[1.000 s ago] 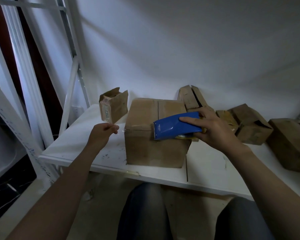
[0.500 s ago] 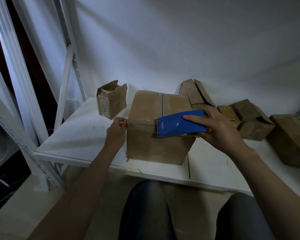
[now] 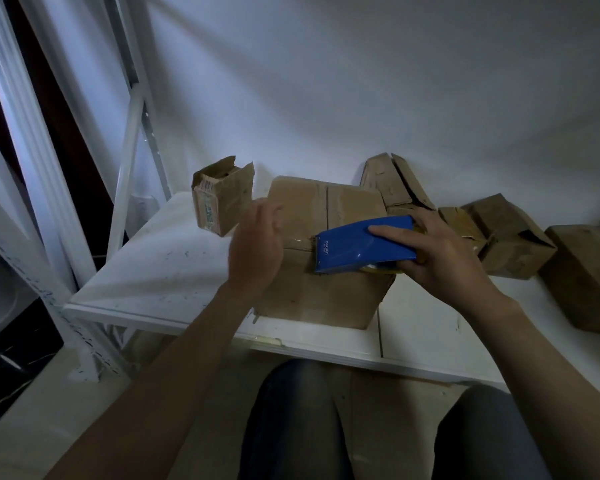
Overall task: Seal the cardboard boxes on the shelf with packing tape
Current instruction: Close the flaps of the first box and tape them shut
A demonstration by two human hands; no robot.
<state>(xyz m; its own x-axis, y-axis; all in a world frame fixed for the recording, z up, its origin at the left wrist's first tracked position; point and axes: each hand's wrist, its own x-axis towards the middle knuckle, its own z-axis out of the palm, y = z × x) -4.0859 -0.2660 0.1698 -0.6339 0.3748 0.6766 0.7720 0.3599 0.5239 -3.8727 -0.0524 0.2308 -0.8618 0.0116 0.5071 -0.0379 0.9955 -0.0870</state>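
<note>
Right hand [image 3: 444, 259] grips tape dispenser [image 3: 355, 245] at box [image 3: 326, 294] top; left hand [image 3: 257, 252] fingers straight.

The blue plastic tape dispenser [image 3: 362, 245] bears small white print beside its toothed edge, turned sideways; it looks like the brand "deli", and a finer line under it is too small to read. The small open-topped brown cardboard box [image 3: 222, 197] carries a striped label and greenish print, both illegible.

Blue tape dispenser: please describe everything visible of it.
The blue tape dispenser is a smooth, plastic-looking shell with small white lettering and a toothed left end. Yellowish tape shows beneath. The right hand grips its right end, forefinger laid on top. It is held nearly level at the top front edge of the large box.
</note>
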